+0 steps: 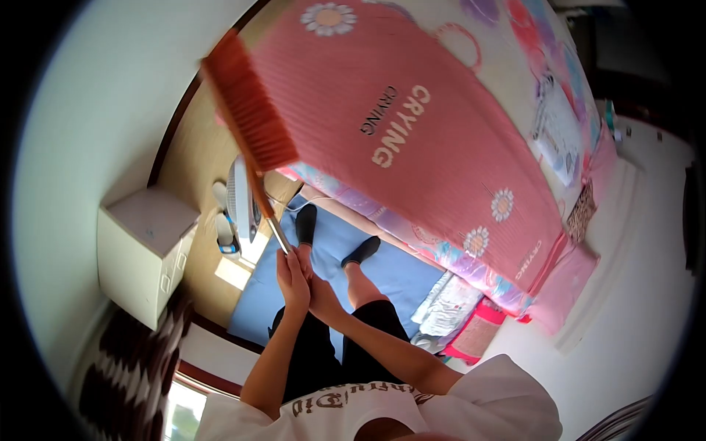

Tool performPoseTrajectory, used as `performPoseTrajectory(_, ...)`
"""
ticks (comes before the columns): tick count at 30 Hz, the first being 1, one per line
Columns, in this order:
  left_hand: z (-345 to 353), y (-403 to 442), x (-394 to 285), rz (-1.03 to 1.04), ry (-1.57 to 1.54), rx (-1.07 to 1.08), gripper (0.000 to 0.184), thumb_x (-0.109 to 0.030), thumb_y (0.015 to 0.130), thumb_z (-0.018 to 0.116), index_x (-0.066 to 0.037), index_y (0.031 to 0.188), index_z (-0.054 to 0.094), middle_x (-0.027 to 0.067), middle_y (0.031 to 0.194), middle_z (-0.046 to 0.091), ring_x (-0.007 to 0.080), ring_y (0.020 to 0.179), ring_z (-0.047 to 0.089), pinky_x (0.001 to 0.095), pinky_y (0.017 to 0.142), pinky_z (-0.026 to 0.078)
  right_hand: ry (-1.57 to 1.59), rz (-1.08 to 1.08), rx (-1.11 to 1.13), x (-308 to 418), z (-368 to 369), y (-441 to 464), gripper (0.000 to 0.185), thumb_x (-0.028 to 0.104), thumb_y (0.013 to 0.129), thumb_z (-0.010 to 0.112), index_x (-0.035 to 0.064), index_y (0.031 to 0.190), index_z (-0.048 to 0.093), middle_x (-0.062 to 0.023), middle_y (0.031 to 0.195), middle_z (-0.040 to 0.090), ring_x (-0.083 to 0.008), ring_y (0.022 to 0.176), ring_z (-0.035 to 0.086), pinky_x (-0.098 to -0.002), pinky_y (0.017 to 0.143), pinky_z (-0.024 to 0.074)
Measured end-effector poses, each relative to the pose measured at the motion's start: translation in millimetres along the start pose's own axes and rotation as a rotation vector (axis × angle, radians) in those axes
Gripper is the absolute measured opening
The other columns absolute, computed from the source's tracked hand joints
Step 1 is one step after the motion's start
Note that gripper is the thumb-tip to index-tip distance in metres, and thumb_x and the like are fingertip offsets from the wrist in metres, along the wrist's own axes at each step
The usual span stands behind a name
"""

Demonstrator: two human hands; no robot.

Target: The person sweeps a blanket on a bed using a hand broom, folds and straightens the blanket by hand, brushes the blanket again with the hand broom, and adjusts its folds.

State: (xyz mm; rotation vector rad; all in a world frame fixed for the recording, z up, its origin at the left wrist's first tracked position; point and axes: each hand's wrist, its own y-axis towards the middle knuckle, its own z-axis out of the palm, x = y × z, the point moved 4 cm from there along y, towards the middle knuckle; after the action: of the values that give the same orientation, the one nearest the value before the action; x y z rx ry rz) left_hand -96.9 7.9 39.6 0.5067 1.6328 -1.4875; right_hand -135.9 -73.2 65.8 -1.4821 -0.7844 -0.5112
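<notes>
Both of my hands are closed around the handle of a brush [254, 110] with a wooden back and dense orange-red bristles. My left hand [293, 278] grips the handle near its silver-coloured section. Just beside and below it, my right hand [323, 300] is closed too, partly overlapping the left wrist. The handle's lower end is hidden in the hands. Tilted up and to the left, the brush head is slightly blurred and appears in front of the edge of a pink ribbed mat [412, 132] printed "CRYING", which lies on the bed.
Blue matting [390, 272] covers the floor under my feet. A fan [243, 198] and slippers [224, 231] are at the left, near a white drawer cabinet [143, 250]. Folded cloths [448, 305] lie beside the bed. A plastic-wrapped package [559, 136] rests on the bed.
</notes>
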Motion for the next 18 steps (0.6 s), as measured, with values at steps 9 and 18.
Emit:
performPoseTrajectory(9,42,-39,5,-0.105,0.072,-0.159,0.020,-0.026,0.107,0.045,-0.007,0.104,0.043,-0.0003,0.075,0.044,0.0066,0.058,0.040,0.0226,0.051,0.036,0.236,0.103,0.421,-18,-61,-20,0.026,0.025,0.092,0.065,0.0021,0.103,0.057,-0.0096,0.077,0.063,-0.0182,0.051,0.060,-0.0284,0.042,0.0437)
performPoseTrajectory(18,223,-58,-6,0.140,0.284,0.196,0.017,-0.021,0.104,0.052,-0.006,0.104,0.044,0.0021,0.077,0.050,0.0082,0.059,0.050,0.0240,0.052,0.043,0.612,0.079,0.317,-54,-179,-29,0.027,0.019,0.093,0.060,-0.0004,0.111,0.056,-0.0045,0.072,0.058,-0.0150,0.057,0.059,-0.0333,0.049,0.0476)
